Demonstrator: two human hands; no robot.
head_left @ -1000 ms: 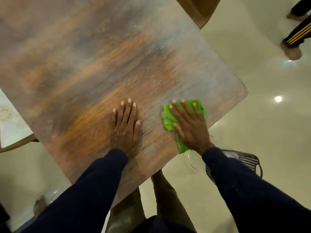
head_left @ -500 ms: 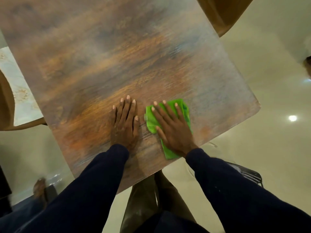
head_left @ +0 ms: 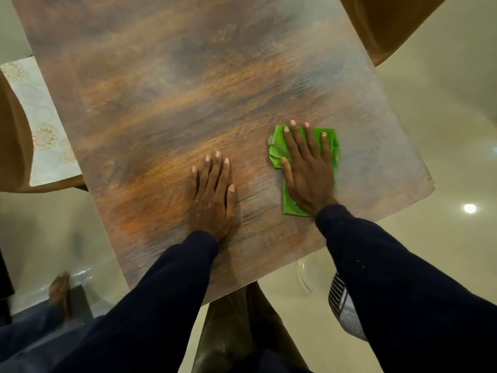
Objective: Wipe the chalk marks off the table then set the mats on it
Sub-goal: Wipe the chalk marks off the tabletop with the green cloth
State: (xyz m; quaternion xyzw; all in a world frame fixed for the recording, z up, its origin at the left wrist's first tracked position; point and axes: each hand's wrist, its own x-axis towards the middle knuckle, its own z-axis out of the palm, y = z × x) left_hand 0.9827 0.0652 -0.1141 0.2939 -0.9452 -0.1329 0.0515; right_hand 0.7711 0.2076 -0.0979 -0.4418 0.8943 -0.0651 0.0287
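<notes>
A brown wood-grain table point(head_left: 172, 98) fills the view, with a pale chalky haze over its right and far parts. My right hand point(head_left: 309, 168) lies flat with straight fingers on a folded green cloth point(head_left: 332, 149), pressing it to the tabletop near the right edge. My left hand point(head_left: 213, 192) rests flat on the bare wood to the left of the cloth, fingers straight and together. A pale patterned mat point(head_left: 40, 122) lies on a chair seat at the far left, partly hidden by the table.
A brown chair point(head_left: 390, 25) stands at the top right corner of the table, another chair point(head_left: 13, 146) at the left. A striped basket-like object point(head_left: 341, 305) sits on the glossy floor below my right arm. Someone's foot point(head_left: 59, 292) shows at the lower left.
My right hand has slid the green cloth to the right, away from my left hand, which has stayed planted. The view has shifted slightly.
</notes>
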